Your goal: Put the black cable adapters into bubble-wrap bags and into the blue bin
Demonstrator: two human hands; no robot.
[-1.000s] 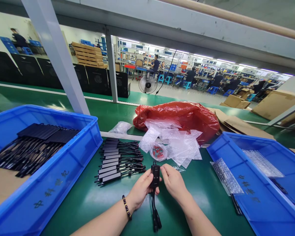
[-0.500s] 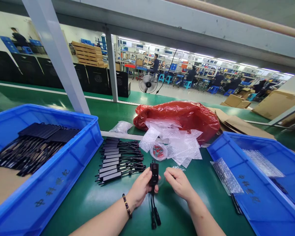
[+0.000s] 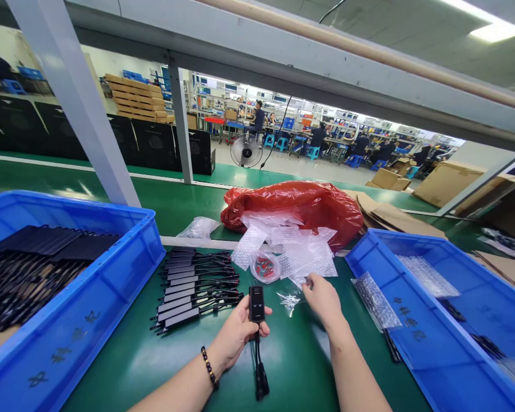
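Note:
My left hand [image 3: 237, 333] is closed around a small black electronic box [image 3: 256, 304], with its cable leads and connectors hanging below toward the table. My right hand [image 3: 324, 300] reaches to the near edge of a loose pile of bubble-wrap bags [image 3: 311, 254], its fingertips pinched on a bag there. Just left of that hand lies a small clear bag of white pieces [image 3: 289, 300]. A round clear dish [image 3: 265, 267] with small red parts stands beside the pile. A row of similar black boxes with cables [image 3: 187, 290] lies left of my left hand.
A blue bin [image 3: 111, 286] of black cabled units stands at left; another blue bin [image 3: 395, 320] at right holds bubble-wrapped pieces, with one wrapped unit [image 3: 375, 300] leaning on its rim. Behind the pile lies a red plastic bag [image 3: 292, 197]. A metal shelf frame crosses above.
My right hand has moved forward from beside the black box to the bubble-wrap bags. My left hand still holds the box. The view has shifted to the right.

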